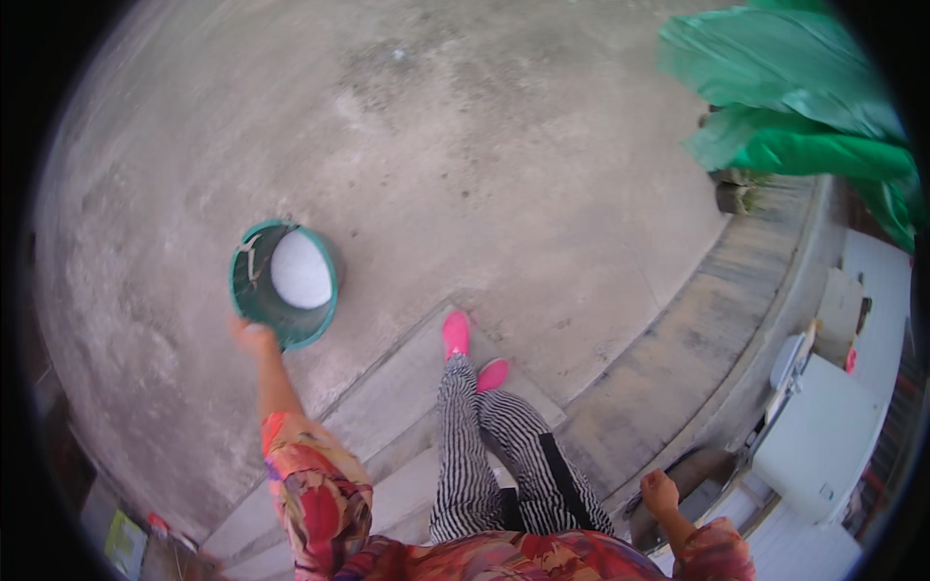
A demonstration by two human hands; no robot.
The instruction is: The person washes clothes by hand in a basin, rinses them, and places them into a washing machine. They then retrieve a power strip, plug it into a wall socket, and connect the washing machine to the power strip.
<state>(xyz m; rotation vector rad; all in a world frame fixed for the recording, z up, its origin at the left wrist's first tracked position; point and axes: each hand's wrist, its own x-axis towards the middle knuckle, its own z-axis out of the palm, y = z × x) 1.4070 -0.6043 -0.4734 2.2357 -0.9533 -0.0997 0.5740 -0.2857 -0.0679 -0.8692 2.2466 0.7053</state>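
Observation:
My left hand (254,335) is closed on the near rim of a green bucket (254,290) and is somewhat blurred. The bucket tips toward me, so its inside shows, and a pale strip, perhaps its handle, lies against the inner wall. At its bottom is a round white mass (301,271); whether this is powder, foam or liquid I cannot tell. Low on the other side, my right hand (661,494) hangs with curled fingers and nothing visible in it. It is nearest to a dark round opening or vessel beside the step.
Concrete steps (387,387) lie under my feet in pink shoes (455,333), leading down to a concrete yard (465,165). A low ledge (678,349) curves along the right. Beyond it stand a white cabinet-like box (819,436) and green sheeting (794,87).

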